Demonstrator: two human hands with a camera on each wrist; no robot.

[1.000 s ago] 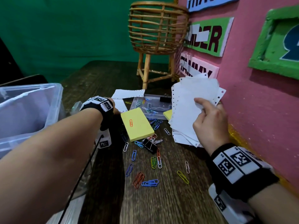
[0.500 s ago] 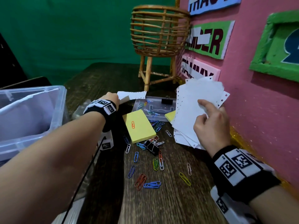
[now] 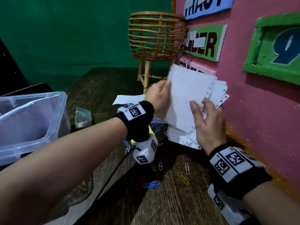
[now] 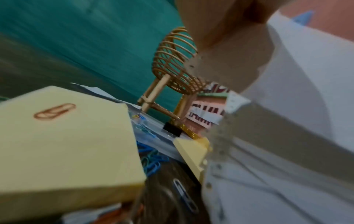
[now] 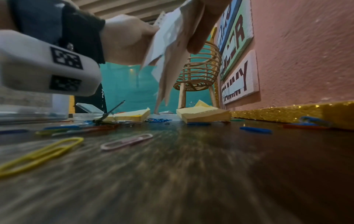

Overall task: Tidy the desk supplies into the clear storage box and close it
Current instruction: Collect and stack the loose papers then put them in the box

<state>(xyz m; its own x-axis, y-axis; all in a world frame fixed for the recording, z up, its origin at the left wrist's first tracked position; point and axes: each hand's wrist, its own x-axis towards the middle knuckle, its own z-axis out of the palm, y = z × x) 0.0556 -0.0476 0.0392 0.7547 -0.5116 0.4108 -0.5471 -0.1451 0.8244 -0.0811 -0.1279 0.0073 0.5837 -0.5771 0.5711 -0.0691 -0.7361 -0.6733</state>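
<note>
Both hands hold a stack of white punched paper sheets point(image 3: 185, 98) upright above the table by the pink wall. My left hand point(image 3: 158, 96) grips the stack's left edge, and the right wrist view shows that hand point(image 5: 126, 39) pinching the sheets point(image 5: 168, 37). My right hand point(image 3: 207, 120) holds the stack's lower right, thumb on the front. The clear storage box point(image 3: 48, 127) stands open at the far left. Coloured paper clips point(image 3: 183, 178) lie scattered on the wood. A yellow sticky pad point(image 4: 67, 144) with one clip on it lies under my left wrist.
A rattan basket stand point(image 3: 155, 34) stands at the back by the wall. A loose white sheet point(image 3: 128, 99) and a small clear case point(image 3: 82, 117) lie behind my left arm. A second yellow pad point(image 5: 203, 115) and a black binder clip point(image 4: 172, 129) lie near the wall.
My left hand has moved right from beside the yellow pad and taken hold of the paper stack's left edge. The right hand still holds the stack, now slightly higher.
</note>
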